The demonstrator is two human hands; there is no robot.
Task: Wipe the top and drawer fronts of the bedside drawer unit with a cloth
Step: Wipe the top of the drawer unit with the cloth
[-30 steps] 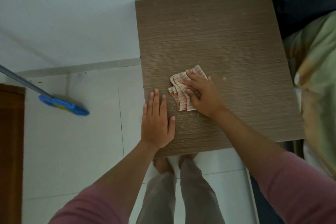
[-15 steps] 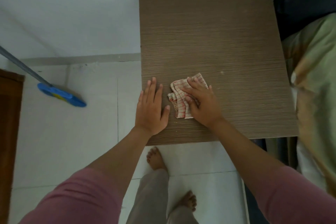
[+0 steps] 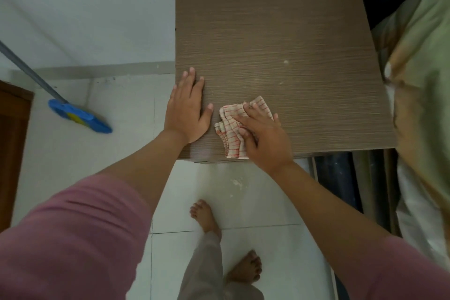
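Counting from my remote seat, I see one drawer unit top, one cloth, two hands, two bare feet and one mop. My right hand lies on the red-checked cloth with its fingers spread flat and pressing down, not curled round the fabric. That cloth sits bunched at the near edge of the drawer unit's brown wood-grain top, left of centre, mostly under and just left of the right hand's fingers. My left hand rests flat and relaxed on the top's near left corner, just beside the cloth, thumb tip close to it but apart, holding nothing. A small pale speck lies on the top beyond the cloth. Left of the unit, a blue mop head with a grey handle rests on the white tiled floor. Right of the unit is green bedding. Pale crumbs lie on the floor just below the top's near edge. The drawer fronts are hidden beneath the top from this angle.
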